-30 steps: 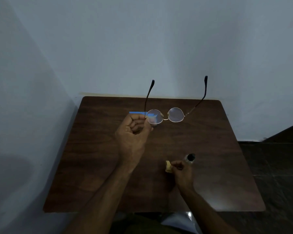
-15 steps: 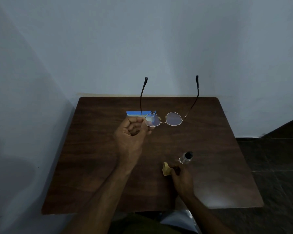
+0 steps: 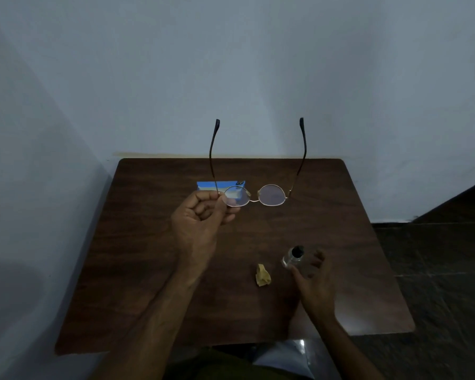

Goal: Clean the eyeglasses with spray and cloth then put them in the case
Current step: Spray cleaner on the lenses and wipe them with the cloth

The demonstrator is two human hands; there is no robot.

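Holding: our left hand (image 3: 200, 220) pinches the eyeglasses (image 3: 254, 194) at the left hinge, above the table (image 3: 148, 242), temples open and pointing away.
Right hand: our right hand (image 3: 314, 278) has its fingers spread, curled loosely round the spray bottle (image 3: 292, 257); we cannot tell whether it grips.
Cloth: a crumpled yellow cloth (image 3: 263, 275) lies just left of the bottle.
Case: a blue case (image 3: 220, 185) sits behind the left lens, partly hidden.
Arms: both forearms reach forward.

A dark wooden table (image 3: 154, 270) carries a blue case (image 3: 207, 185), a crumpled yellow cloth (image 3: 263, 275) and a spray bottle (image 3: 293, 258).
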